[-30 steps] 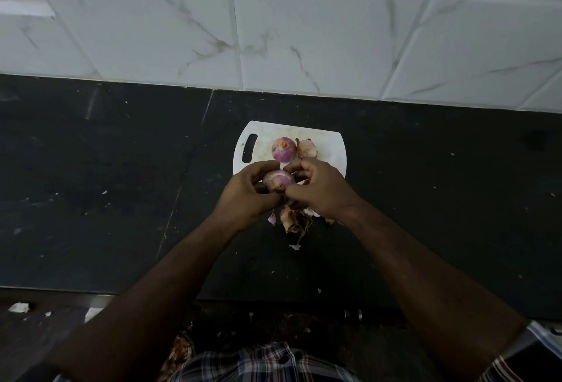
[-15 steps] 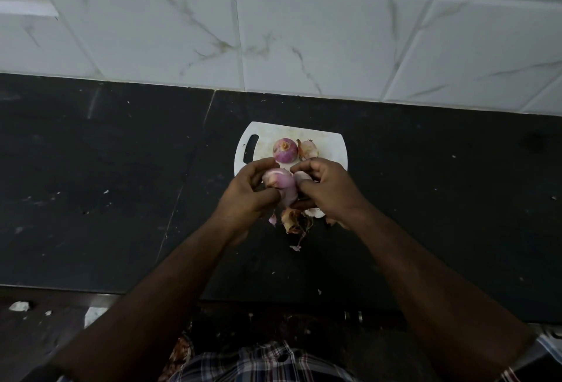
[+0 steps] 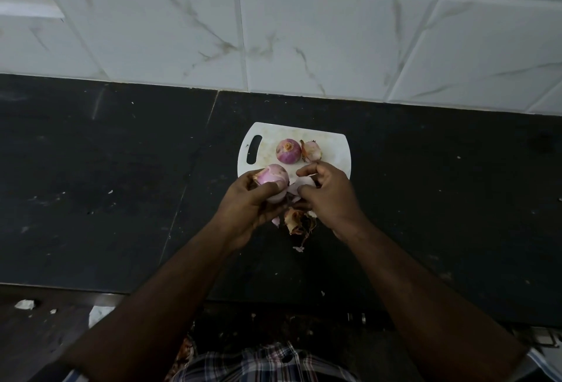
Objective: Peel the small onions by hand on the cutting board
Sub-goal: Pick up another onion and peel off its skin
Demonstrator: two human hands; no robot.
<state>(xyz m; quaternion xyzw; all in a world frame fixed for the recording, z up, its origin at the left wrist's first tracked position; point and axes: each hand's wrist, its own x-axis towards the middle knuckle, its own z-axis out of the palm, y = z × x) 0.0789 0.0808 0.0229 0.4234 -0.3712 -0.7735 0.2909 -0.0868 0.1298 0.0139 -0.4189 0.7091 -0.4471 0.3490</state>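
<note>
Left hand fingers clamp a half-peeled onion; right hand fingers pinch its loosened skin. Two onions on the board appear unfinished.

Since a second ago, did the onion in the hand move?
Yes. The held onion went left, toward the cutting board's handle slot, as the left hand pulled it away from the right hand.

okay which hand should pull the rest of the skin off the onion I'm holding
Right. The left hand grips the onion, while the right hand already pinches the loosened skin.
</note>
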